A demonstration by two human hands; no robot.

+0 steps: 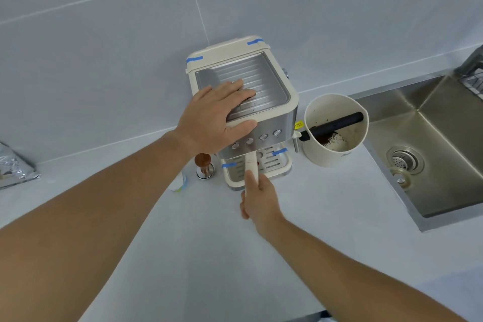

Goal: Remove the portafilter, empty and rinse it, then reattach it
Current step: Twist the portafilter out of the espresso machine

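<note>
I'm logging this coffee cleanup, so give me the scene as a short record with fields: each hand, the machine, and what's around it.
left hand: flat on top of the espresso machine, bracing it
right hand: gripping the cream portafilter handle
portafilter: head hidden under the machine
knock box: right of the machine, coffee grounds inside
tamper: left of the machine, upright
sink: far right
foil bag: far left

Our left hand [214, 117] lies flat, palm down, fingers [240, 91] spread forward and thumb hooked over an edge. Our right hand [258, 198] is curled closed, thumb extended forward. Both forearms reach forward, bare.
</note>
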